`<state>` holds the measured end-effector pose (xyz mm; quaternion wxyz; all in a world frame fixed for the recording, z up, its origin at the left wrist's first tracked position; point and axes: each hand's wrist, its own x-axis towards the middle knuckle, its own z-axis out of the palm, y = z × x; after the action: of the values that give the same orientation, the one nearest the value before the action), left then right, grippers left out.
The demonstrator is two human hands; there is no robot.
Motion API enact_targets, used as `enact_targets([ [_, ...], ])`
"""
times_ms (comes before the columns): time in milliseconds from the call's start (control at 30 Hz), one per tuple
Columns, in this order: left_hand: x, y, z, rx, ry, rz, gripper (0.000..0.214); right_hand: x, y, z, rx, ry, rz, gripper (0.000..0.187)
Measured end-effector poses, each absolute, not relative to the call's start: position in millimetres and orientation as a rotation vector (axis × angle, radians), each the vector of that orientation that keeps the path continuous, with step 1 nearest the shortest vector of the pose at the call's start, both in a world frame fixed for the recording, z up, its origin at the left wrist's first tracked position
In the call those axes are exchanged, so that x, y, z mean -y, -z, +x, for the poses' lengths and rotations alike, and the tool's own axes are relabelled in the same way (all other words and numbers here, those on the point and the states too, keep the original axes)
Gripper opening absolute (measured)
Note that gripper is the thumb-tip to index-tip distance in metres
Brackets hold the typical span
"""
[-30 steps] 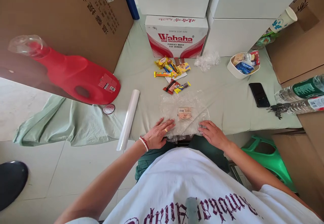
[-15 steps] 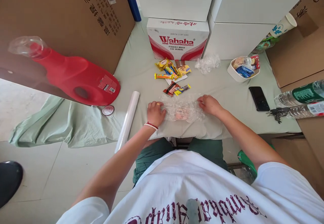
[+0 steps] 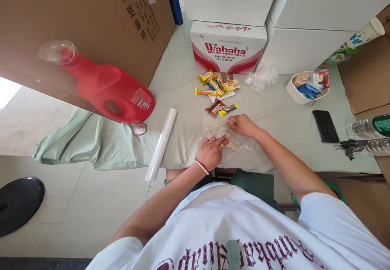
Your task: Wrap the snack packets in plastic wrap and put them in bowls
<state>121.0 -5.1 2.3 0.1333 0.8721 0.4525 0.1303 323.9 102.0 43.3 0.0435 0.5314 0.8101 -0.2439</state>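
Observation:
A crinkled sheet of clear plastic wrap (image 3: 210, 129) lies on the cloth near the table's front edge. A pinkish packet (image 3: 231, 142) with a barcode label shows through it, partly hidden by my left hand. My left hand (image 3: 212, 152) rests on the plastic and packet with its fingers stretched out. Just beyond, my right hand (image 3: 243, 125) has its fingers bent together at the wrap's far edge, apparently pinching the film. A brown-red snack packet (image 3: 215, 107) and a small yellow snack bar (image 3: 228, 109) lie just past the wrap.
Several wrapped snacks (image 3: 215, 85) sit before a Wahaha water box (image 3: 228, 50). Crumpled plastic (image 3: 262, 78), a white snack tub (image 3: 294, 93), a phone (image 3: 325, 126) and keys (image 3: 350, 147) lie to the right. Leftward are a white roll (image 3: 162, 144) and a red jug (image 3: 115, 93).
My left hand has moved from the wrap's left side onto its middle, over the packet. My right hand has shifted to the wrap's far edge. The camera view has swung left.

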Motion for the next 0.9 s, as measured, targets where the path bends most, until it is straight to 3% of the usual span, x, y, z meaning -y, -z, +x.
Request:
enact_targets([
  [167, -5.9, 15.8, 117.5, -1.281, -0.549, 2.108, 0.038, -42.3, -49.5, 324.8, -2.589, 0.586, 1.164, 0.049],
  [300, -9.6, 32.4, 96.2, -1.409, -0.904, 1.589, 0.026, -7.8, -37.0, 319.9, -2.576, 0.452, 1.214, 0.062],
  [500, -59.1, 22.8, 64.0, -1.901, -1.174, 1.276, 0.037, 1.6, -27.9, 315.4, -2.604, 0.402, 1.295, 0.062],
  [600, -86.9, 7.9, 73.7, -2.013, -1.029, 1.382, 0.044, 2.2, -29.8, 313.2, -2.62, 0.394, 1.295, 0.057],
  [733, -90.7, 0.2, 99.1, -1.87, -0.521, 1.679, 0.062, 2.8, -32.2, 312.0, -2.623, 0.382, 1.292, 0.054],
  [900, -64.3, -5.5, 87.8, -1.749, -0.339, 1.823, 0.019, 2.0, -30.4, 315.5, -2.607, 0.428, 1.317, 0.054],
])
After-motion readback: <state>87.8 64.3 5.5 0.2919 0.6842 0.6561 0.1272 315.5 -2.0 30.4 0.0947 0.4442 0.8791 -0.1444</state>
